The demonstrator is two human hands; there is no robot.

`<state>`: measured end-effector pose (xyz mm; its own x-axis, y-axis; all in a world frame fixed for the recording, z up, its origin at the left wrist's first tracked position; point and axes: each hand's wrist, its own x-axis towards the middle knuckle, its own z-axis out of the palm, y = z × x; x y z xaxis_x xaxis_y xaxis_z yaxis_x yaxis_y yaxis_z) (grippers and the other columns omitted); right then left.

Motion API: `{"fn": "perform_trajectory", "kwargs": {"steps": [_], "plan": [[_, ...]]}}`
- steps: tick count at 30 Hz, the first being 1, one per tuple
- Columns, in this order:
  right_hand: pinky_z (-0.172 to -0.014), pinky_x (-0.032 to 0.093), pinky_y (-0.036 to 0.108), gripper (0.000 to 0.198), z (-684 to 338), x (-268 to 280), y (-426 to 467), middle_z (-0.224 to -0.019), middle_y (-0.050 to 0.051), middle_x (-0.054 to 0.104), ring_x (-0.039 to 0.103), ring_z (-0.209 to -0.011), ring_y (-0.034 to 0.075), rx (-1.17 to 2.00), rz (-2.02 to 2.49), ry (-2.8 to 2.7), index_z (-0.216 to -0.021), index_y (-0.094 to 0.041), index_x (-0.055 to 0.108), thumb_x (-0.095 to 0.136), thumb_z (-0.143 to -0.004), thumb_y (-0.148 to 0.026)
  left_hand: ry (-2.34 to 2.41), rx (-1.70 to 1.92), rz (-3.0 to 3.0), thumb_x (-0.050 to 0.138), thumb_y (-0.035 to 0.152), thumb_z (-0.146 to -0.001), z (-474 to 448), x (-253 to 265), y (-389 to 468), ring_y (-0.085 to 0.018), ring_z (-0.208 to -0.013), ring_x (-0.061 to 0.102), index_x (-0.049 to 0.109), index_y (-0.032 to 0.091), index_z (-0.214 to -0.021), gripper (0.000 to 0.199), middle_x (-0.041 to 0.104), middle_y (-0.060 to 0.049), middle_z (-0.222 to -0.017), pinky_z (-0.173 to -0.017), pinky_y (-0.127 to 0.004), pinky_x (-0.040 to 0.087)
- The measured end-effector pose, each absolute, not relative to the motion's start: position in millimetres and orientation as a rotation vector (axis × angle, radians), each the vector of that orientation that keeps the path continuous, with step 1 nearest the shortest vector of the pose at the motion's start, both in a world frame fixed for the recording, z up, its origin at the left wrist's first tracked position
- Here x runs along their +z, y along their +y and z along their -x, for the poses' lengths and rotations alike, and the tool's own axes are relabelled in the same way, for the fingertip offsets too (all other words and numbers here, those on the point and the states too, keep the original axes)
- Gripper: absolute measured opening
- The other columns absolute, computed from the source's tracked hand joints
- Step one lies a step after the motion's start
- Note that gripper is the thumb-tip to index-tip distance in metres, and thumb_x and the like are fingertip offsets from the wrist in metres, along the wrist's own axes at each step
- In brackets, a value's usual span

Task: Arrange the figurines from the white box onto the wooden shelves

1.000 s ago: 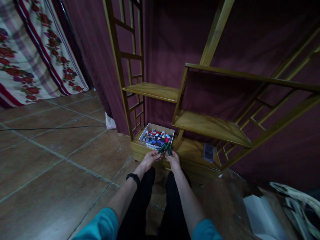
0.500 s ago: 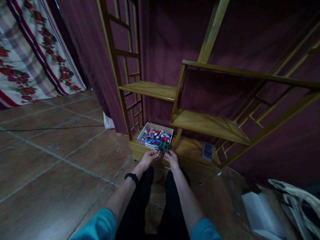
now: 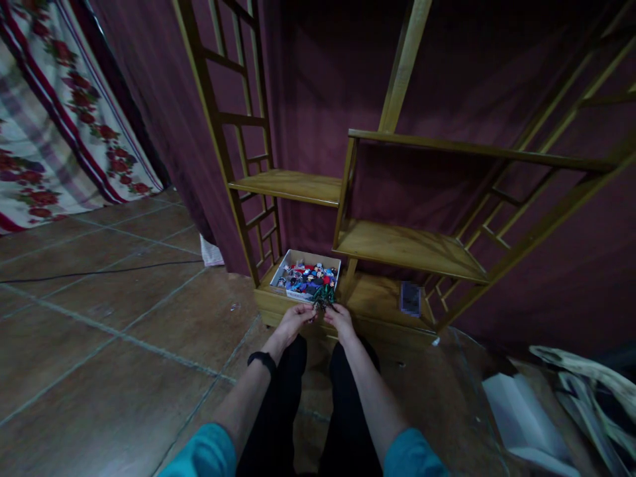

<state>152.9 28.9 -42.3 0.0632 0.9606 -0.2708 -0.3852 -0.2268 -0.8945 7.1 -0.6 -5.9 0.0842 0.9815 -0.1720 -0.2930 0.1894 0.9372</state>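
Note:
A small bundle of shiny dark green trinkets (image 3: 324, 294), with dark or metallic bits beneath, is held between my two hands just in front of the box. My left hand (image 3: 296, 320) pinches its left side, with a dark band on that wrist. On the right side, my right hand (image 3: 340, 320) has its fingers closed on the same bundle. Its exact kind is too small to make out. Right behind it, a shallow white box (image 3: 278, 276) holds many small colourful figures (image 3: 311, 275) in red, blue, purple and black.
The box stands on the low base of a wooden shelf unit (image 3: 392, 248) with lattice sides. A blurred dark rectangle (image 3: 411, 299) lies on the base to the right. White folded card (image 3: 524, 417) and bags lie on the floor at right. A black cable (image 3: 99, 272) crosses the tiles at left.
My view has shifted slightly, so the shelf and box appear a little lower and further left. Both hands keep hold of the green bundle, which looks slightly turned or gathered in.

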Motion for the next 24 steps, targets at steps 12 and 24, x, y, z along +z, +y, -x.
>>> {"fn": "perform_trajectory", "kwargs": {"steps": [12, 24], "plan": [[-0.056, 0.050, 0.024, 0.033, -153.7, -40.8, 23.5, -0.069, 0.000, 0.064, 0.057, -0.053, 0.009, 1.387, 1.165, -0.799, -0.086, -0.015, 0.065, 0.069, -0.056, -0.031, 1.009, 1.105, -0.853, 0.077, 0.023, -0.056, -8.0, -4.0, -3.1, -0.014, -0.066, 0.062, 0.063, 0.011, -0.074, 0.026, 0.067, -0.007, -0.070, -0.060, -0.023, 0.045], [-0.056, 0.050, 0.024, 0.029, -150.4, -43.5, 22.0, -0.062, -0.003, 0.061, 0.056, -0.053, 0.008, 1.358, 1.104, -0.772, -0.081, -0.015, 0.064, 0.071, -0.057, -0.030, 1.005, 1.223, -0.863, 0.078, 0.021, -0.053, -6.9, -13.4, -0.5, -0.015, -0.066, 0.063, 0.056, 0.014, -0.088, 0.042, 0.067, -0.005, -0.073, -0.062, -0.026, 0.045]]}}
